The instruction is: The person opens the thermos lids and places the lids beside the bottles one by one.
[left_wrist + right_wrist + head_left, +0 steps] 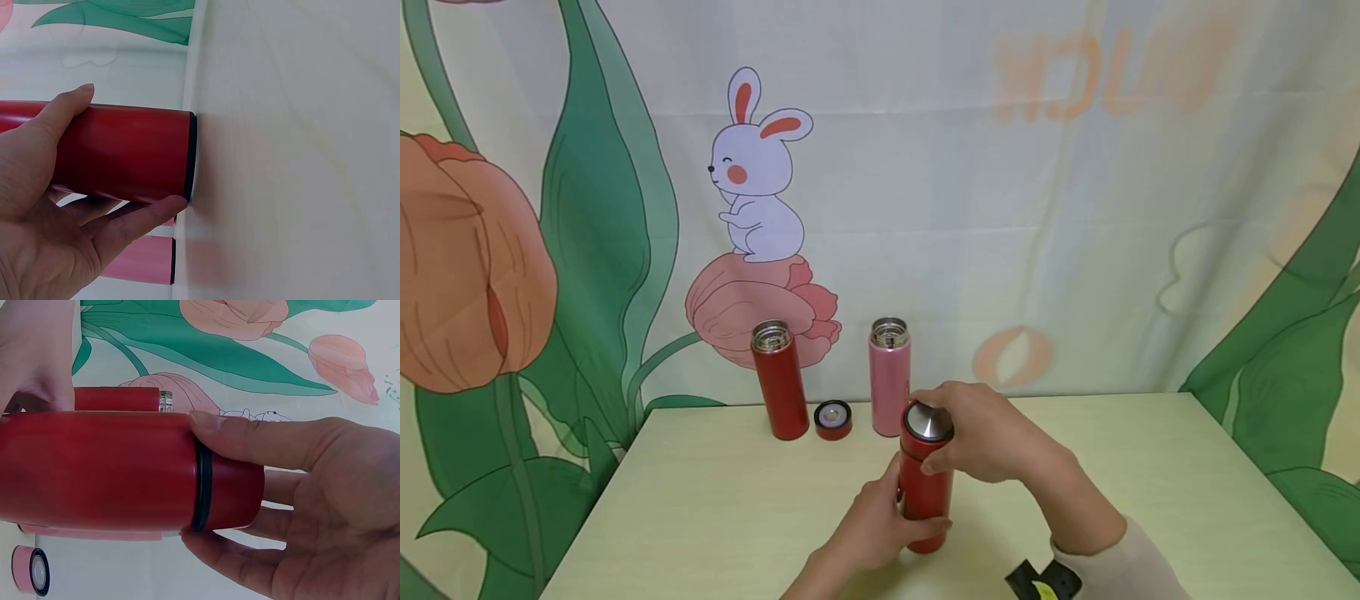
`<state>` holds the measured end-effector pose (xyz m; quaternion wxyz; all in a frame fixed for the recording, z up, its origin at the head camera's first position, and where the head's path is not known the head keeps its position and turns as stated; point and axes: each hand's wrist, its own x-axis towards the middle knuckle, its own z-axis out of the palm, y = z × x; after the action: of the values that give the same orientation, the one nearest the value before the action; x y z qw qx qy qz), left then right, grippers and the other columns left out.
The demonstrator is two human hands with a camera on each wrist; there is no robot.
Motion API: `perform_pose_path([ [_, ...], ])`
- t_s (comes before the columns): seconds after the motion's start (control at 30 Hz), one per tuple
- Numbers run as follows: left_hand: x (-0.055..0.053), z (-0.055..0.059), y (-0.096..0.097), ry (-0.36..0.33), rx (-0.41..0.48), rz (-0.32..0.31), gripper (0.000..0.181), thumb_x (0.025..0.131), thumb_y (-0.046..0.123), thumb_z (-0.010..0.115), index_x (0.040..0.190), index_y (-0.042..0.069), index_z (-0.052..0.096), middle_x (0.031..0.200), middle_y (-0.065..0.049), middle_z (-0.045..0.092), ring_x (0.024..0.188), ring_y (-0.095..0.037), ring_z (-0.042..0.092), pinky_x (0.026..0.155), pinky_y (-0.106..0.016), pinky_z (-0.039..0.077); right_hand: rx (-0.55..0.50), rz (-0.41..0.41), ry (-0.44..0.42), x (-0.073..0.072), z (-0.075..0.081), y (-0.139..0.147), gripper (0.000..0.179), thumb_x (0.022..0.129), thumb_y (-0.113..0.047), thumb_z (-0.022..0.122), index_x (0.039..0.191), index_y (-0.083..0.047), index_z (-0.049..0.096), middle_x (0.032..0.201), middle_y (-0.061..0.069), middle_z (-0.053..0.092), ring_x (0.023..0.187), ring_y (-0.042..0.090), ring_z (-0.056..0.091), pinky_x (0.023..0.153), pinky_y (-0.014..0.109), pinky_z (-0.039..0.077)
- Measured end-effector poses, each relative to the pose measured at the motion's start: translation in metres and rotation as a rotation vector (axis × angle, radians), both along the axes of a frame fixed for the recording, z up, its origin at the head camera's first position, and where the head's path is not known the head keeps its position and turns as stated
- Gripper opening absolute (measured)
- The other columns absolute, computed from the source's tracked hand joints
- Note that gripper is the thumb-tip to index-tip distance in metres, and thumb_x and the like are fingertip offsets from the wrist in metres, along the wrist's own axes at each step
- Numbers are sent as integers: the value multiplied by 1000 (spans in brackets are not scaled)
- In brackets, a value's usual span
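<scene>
A red thermos [925, 492] with its lid on stands upright near the front of the table. My left hand [880, 521] holds its lower body, with the thumb on one side and fingers on the other. My right hand [988, 433] grips the red lid [236, 487], which has a silver top; a black ring shows between lid and body in the right wrist view. Behind stand an open red thermos [781, 383] and an open pink thermos [890, 383], both with bare metal necks. A loose red lid [832, 419] lies between them, inner side up.
A loose pink lid [25, 569] sits on the table in the right wrist view; the head view hides it. The pale wooden table [700, 517] ends at the back against a printed cloth [925, 208] with a rabbit and flowers.
</scene>
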<state>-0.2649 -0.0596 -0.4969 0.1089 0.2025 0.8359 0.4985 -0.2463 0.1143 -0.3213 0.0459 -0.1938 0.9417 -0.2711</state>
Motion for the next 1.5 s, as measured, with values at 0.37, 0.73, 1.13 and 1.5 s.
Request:
perform_pose_path([
  [0.37, 0, 1, -1, -15, 4, -7, 82, 85, 49, 83, 150, 37, 36, 133, 5, 68, 124, -20, 64, 105, -50, 53, -64, 14, -67, -3, 1, 4, 71, 77, 1, 87, 142, -15, 63, 126, 1, 70, 110, 17, 67, 91, 37, 59],
  [0.73, 0, 2, 0, -28, 1, -3, 80, 85, 50, 84, 148, 35, 38, 132, 6, 69, 123, -19, 64, 104, -50, 53, -84, 114, -99, -6, 3, 9, 74, 77, 10, 82, 143, -18, 62, 124, -1, 72, 112, 19, 68, 97, 39, 58],
  [1.13, 0, 2, 1, -47, 30, -15, 80, 86, 46, 84, 150, 34, 37, 134, 5, 68, 124, -21, 63, 105, -53, 53, -87, 157, -111, -10, 1, 13, 75, 78, 11, 80, 146, -14, 59, 126, 1, 71, 116, 21, 66, 96, 39, 57],
  [1.5, -2, 0, 0, -65, 22, -4, 81, 85, 47, 84, 150, 34, 37, 135, 6, 68, 125, -22, 63, 107, -54, 52, -87, 186, -98, -13, -2, 16, 87, 78, 7, 79, 155, -17, 47, 137, 2, 65, 121, 20, 63, 100, 42, 54],
])
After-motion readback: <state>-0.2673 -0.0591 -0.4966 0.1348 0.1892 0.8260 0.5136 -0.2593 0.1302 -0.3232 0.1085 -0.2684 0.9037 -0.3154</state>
